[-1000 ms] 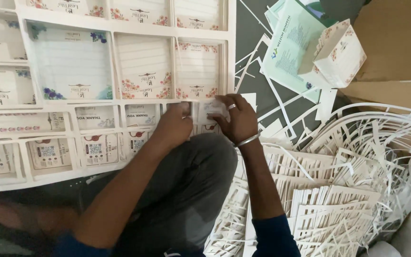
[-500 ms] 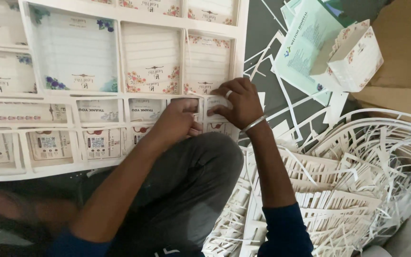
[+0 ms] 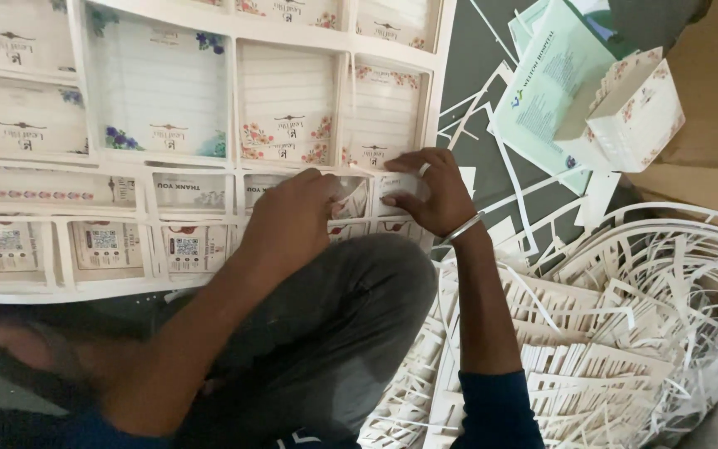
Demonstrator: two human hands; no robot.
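Resting across the bottom of the view is a bent knee in grey trousers (image 3: 326,333), with both forearms reaching over it. To the right, beside the right arm, lies a heap of white card offcuts and punched-out frames (image 3: 625,333). Just beyond the knee, the left hand (image 3: 288,220) lies palm down on a large white die-cut printed card sheet (image 3: 288,91), fingers curled over a small panel in its lower row; whether it pinches anything cannot be told. The right hand (image 3: 430,195), wearing a thin metal bangle (image 3: 463,229), is closed around a small white card panel (image 3: 396,187) at the sheet's lower right corner, thumb below and fingers bent over the top edge. The two hands sit near each other, not touching. Farther off, the sheet's larger floral-bordered panels remain in their frame. At upper right, on the dark floor, lie pale green printed paper leaflets (image 3: 550,83) and, partly on them, a folded white floral-print card box (image 3: 637,112).
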